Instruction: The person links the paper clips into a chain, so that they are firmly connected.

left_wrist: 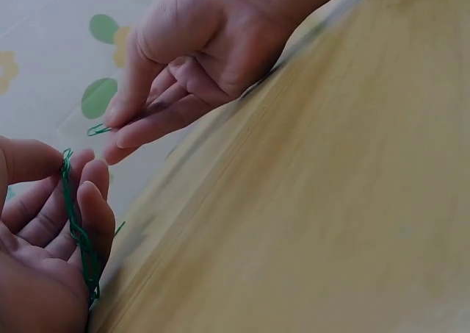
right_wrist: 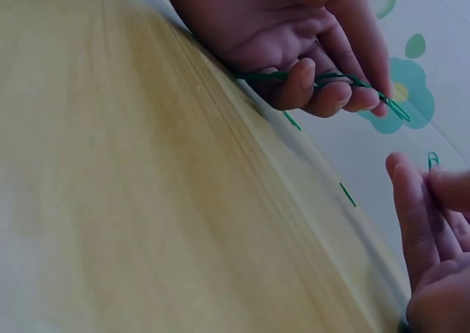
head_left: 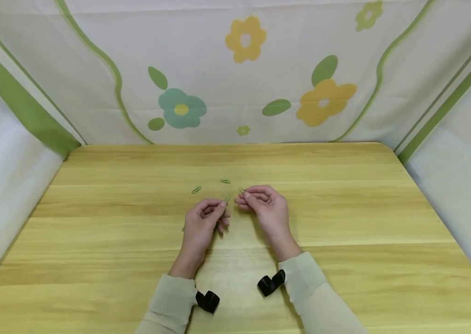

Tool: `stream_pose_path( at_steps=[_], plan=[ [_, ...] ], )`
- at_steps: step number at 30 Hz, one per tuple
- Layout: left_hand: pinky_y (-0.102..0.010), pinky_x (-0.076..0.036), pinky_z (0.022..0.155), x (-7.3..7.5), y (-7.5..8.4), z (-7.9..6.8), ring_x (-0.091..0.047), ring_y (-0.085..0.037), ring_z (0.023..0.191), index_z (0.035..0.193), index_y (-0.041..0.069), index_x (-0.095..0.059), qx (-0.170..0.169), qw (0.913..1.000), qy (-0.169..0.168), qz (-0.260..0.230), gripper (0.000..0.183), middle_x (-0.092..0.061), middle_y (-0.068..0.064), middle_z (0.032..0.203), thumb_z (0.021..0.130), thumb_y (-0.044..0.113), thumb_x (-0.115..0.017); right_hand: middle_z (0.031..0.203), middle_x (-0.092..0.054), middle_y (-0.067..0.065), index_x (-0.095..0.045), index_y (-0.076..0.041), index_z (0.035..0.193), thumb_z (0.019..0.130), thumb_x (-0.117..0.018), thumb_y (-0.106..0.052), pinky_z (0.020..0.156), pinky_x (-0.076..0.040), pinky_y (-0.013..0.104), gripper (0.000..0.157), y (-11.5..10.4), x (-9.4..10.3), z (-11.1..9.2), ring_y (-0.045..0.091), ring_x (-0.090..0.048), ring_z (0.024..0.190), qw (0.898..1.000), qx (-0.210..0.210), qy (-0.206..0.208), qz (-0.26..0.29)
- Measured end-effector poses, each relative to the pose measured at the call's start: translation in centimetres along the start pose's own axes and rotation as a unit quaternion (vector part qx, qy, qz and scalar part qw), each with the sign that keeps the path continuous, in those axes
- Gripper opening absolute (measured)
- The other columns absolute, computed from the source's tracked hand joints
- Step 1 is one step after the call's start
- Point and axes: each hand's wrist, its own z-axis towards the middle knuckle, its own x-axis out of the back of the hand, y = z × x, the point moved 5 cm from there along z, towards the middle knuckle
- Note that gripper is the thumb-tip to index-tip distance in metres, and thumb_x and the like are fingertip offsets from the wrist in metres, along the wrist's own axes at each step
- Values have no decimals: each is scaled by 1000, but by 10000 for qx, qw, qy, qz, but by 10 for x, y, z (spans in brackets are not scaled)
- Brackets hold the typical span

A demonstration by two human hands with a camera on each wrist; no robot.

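**Green paper clip chain (left_wrist: pixel 76 231) is partly joined**

Over the middle of the table (head_left: pixel 364 208), the left hand (head_left: pixel 203 220) pinches the chain near one end; several clips look already linked. Beside this hand a green tip (head_left: pixel 183 228) shows, and I cannot tell if it belongs to the chain. The right hand (head_left: pixel 270 208) pinches a single clip (head_left: pixel 241 189), not yet attached. Toward the far edge, two loose clips (head_left: pixel 196 190) (head_left: pixel 225 181) lie unlinked.
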Motion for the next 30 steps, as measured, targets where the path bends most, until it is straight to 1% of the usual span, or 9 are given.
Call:
stream_pose_path(
  at_steps=[3,6,8,14,18,23,26,30],
  plan=[
    [-25,-55,56,0,1,1,-68,-15,67,113,-1,-73,-98,9999,-82,42,15,-75,-6,85,107,12,-69,94,-82,12,-70,9,111,100,-71,6,79,-67,32,11,-1,-2,1,18,-82,83,10000,25,-34,4],
    [-25,-56,58,-2,2,3,-68,-15,68,115,-3,-73,-167,9995,-249,56,18,-75,-7,86,107,13,-68,92,-81,11,-73,6,108,98,-74,5,72,-65,27,11,-2,-2,2,14,-78,78,9999,69,-22,-81],
    [-25,-56,59,-3,2,5,-68,-15,69,115,-3,-72,-194,9993,-328,30,19,-75,-8,87,108,14,-68,90,-80,11,-74,6,107,97,-76,5,70,-64,26,11,-3,-3,2,13,-75,74,9998,114,-47,-133],
    [-25,-57,60,-6,3,8,-69,-17,70,112,-2,-72,-247,9991,-340,-78,16,-75,-14,90,107,12,-68,88,-80,4,-72,12,110,97,-72,10,76,-66,27,13,-1,-7,3,14,-78,77,9996,121,-241,114],
    [-25,-56,60,-9,3,10,-69,-18,70,111,0,-72,-282,9989,-367,-105,15,-75,-19,93,107,14,-68,87,-80,4,-70,14,112,98,-70,12,76,-66,27,15,1,-9,4,15,-78,78,9993,92,-298,203],
    [-25,-56,59,-10,2,12,-68,-18,69,110,-1,-73,-301,9988,-371,-122,15,-74,-24,94,107,13,-68,87,-80,2,-70,12,113,98,-70,10,75,-65,26,15,0,-9,3,15,-78,78,9994,103,-263,176],
    [-25,-56,60,-10,2,14,-68,-17,69,111,-1,-73,-289,9987,-414,-73,15,-73,-26,95,107,13,-68,87,-79,1,-70,12,113,98,-70,10,72,-63,24,15,0,-8,3,14,-77,77,9996,124,-242,116],
    [-24,-55,60,-10,0,14,-68,-16,70,111,-1,-73,-200,9987,-464,-10,15,-74,-26,96,107,12,-68,87,-79,-2,-70,12,112,98,-71,10,69,-61,23,15,1,-8,2,12,-75,75,9996,141,-255,-36]
  ],
)
